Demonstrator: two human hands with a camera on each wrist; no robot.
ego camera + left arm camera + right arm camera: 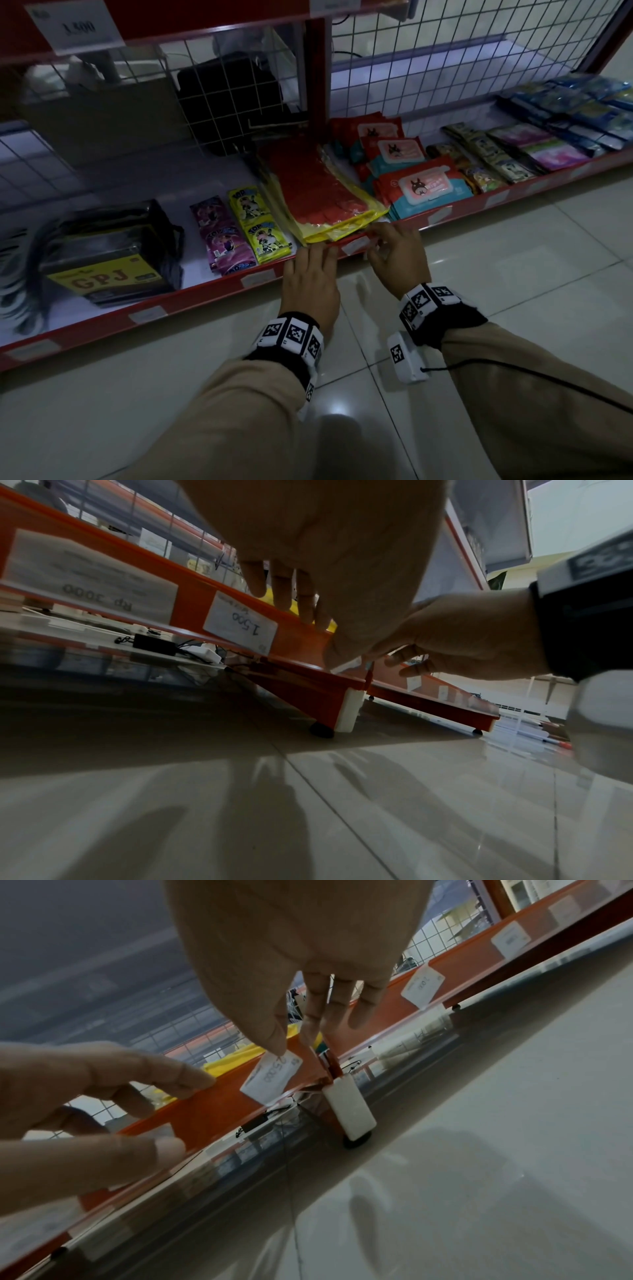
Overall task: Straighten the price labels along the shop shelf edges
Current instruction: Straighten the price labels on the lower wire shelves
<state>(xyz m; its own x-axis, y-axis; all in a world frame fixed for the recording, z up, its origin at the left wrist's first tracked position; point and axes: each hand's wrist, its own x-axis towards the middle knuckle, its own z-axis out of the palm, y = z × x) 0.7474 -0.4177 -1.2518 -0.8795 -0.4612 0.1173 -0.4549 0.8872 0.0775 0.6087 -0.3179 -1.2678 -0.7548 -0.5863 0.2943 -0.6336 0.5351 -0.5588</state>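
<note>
The bottom shelf edge [219,286] is viewed from above and in front by the head camera, angled down. From just over the floor, the same red edge [192,588] is looked up at by the left wrist camera, close in. The edge [205,1110] is seen tilted, equally near, by the right wrist camera.

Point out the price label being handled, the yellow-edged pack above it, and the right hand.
price label [272,1075]: right wrist view, middle of the white card.
yellow-edged pack [342,233]: head view, front yellow edge.
right hand [397,255]: head view, back of hand.

White price label [272,1076] — tilted, shelf-edge
</note>
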